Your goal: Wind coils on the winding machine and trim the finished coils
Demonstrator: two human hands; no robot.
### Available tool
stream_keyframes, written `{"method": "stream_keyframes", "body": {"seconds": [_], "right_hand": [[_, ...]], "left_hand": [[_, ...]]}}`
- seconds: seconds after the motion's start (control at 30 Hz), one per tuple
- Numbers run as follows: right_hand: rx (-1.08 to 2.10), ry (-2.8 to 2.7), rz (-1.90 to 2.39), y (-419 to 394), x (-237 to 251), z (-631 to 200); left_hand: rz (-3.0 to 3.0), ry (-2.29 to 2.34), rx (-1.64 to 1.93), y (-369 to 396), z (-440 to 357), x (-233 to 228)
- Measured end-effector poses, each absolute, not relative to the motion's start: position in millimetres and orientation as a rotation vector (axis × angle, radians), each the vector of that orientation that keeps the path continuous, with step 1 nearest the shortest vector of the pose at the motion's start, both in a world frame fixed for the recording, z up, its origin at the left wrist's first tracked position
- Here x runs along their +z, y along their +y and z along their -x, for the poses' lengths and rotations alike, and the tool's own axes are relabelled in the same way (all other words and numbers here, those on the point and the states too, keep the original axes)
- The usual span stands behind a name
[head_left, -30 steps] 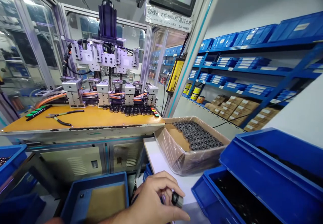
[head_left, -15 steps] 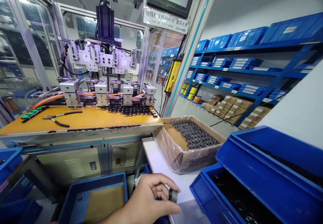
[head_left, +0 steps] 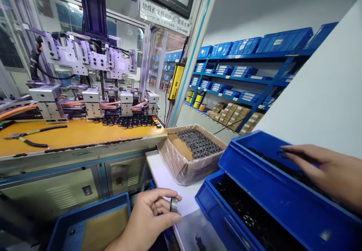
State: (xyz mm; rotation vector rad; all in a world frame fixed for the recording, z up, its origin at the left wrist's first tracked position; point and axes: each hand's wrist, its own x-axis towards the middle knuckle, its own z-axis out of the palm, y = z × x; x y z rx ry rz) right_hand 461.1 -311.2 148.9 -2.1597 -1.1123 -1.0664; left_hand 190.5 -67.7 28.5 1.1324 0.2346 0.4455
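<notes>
- Newly come into view since half a second ago is the right hand [head_left: 325,171], reaching in from between three and four o'clock of the view's centre; the whole scene has slid toward nine o'clock.
- Over the upper blue bin [head_left: 271,196], at four o'clock, that hand has its thumb and forefinger pinched together on a small dark piece [head_left: 281,153], whose exact shape is too small to make out.
- Near six o'clock, the left hand [head_left: 152,215] clamps a short metal cylinder [head_left: 174,205] between thumb and forefinger, the dark end facing the palm and the other fingers curled behind.
- At five o'clock sits the lower blue bin [head_left: 223,222], with dark parts inside and one pale, spoked disc [head_left: 249,220] among them.
- Just below centre, toward six o'clock, a plastic-wrapped carton [head_left: 183,171] filled with dark parts rests on a white tabletop [head_left: 158,165].
- Toward nine o'clock, pliers [head_left: 36,143] lie spread on the orange bench [head_left: 82,134], and black-topped pieces [head_left: 130,122] stand clustered before the machine [head_left: 92,60].
- Between seven and eight o'clock is a blue tray [head_left: 129,202] with brown sheet [head_left: 106,228] inside.
</notes>
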Motion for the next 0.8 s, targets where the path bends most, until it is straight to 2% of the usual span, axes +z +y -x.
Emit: {"method": "stream_keyframes", "body": {"seconds": [0.13,0.23,0.3,0.43,0.8], "right_hand": [[-0.828,-1.524,1.948,-276.8,125.7,-386.5],[-0.489,-1.596,1.684,-250.6,90.5,-328.7],[-0.380,-1.620,1.580,-240.0,71.4,-309.1],[-0.375,-1.647,1.509,-234.6,54.4,-304.7],[-0.547,-1.677,1.466,-242.9,49.8,-317.4]], "left_hand": [[-1.151,0.193,0.481,-74.6,-190.6,34.3],[-1.212,0.158,0.529,-79.9,-191.4,36.8],[-1.239,0.130,0.534,-83.5,-192.5,36.6],[-1.247,0.086,0.526,-90.9,-196.9,33.1],[-1.339,0.071,0.586,-93.5,-200.2,34.2]]}}
